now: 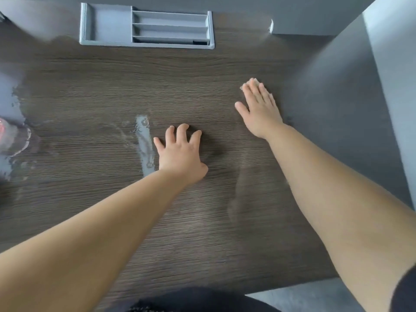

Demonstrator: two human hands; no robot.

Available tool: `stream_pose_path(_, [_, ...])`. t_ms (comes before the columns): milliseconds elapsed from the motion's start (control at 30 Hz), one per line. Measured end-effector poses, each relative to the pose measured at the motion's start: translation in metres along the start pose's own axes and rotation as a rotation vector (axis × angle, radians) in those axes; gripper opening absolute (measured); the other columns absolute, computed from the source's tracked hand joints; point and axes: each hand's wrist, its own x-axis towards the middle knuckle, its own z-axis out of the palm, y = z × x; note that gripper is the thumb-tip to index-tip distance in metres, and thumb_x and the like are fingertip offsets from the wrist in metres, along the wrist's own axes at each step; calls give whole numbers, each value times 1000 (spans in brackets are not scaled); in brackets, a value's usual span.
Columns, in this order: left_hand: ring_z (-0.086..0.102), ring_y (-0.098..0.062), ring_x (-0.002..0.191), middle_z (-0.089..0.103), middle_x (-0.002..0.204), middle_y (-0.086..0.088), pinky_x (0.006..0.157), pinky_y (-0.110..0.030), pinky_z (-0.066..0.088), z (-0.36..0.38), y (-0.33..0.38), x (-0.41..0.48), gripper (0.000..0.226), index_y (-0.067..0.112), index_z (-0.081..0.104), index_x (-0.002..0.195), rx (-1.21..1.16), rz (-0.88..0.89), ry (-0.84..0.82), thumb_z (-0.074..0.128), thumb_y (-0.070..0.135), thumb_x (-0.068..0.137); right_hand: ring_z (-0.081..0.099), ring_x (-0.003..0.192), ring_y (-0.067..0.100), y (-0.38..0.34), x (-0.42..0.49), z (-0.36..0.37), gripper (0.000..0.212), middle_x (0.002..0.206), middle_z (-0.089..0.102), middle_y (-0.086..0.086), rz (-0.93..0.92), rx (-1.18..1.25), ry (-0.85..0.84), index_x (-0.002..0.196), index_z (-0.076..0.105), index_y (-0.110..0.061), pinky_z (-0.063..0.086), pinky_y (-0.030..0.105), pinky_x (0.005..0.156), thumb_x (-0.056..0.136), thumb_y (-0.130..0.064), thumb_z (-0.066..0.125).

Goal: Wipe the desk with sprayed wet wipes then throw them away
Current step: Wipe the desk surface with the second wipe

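Note:
The dark wood-grain desk (112,91) fills the view. My right hand (258,109) lies flat near the desk's right edge, its straight fingers pressing a white wet wipe (255,81) onto the surface; only slivers of the wipe show past the fingertips. My left hand (180,152) rests on the middle of the desk with spread, slightly bent fingers and holds nothing. Just left of that hand runs a wet streak (144,143). More wet sheen (15,104) covers the desk's left side.
A grey compartment tray (108,23) is set into the desk at the back. A blurred clear container with a red part (11,136) stands at the left edge. A grey partition (337,113) bounds the right side. Grey floor (304,298) shows below the front edge.

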Motion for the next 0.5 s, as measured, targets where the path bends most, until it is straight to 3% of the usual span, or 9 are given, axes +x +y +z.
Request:
stream_pose_path(167, [-1, -33, 142, 4, 153, -7, 114, -58, 5, 9, 0, -17, 76, 25, 14, 147, 25, 62, -4, 55, 36, 85, -14, 146, 16, 17, -49, 14, 61, 159, -15, -1, 238, 53, 42, 152, -2, -20, -6, 36, 119, 101, -46, 19])
stream_pose_path(267, [-2, -32, 142, 4, 154, -6, 113, -59, 5, 17, 2, -33, 73, 25, 15, 147, 43, 104, -4, 54, 35, 86, -18, 145, 16, -13, -100, 43, 64, 157, -19, -1, 169, -1, 30, 151, -7, -20, -7, 37, 119, 100, -50, 17])
stream_pose_path(400, [-1, -31, 142, 6, 153, -5, 112, -61, 5, 24, 3, -56, 70, 26, 18, 145, 77, 145, -13, 54, 37, 86, -16, 145, 13, -14, -98, 38, 60, 158, -16, -5, 26, 23, -43, 152, -4, -23, -6, 36, 119, 101, -47, 18])
stream_pose_path(500, [0, -31, 142, 6, 152, -5, 112, -62, 5, 29, 1, -73, 66, 25, 21, 145, 99, 173, -22, 52, 35, 88, -14, 146, 15, 13, -91, 24, 60, 159, -15, -3, 221, 81, -51, 152, -2, -22, -4, 37, 119, 101, -46, 18])
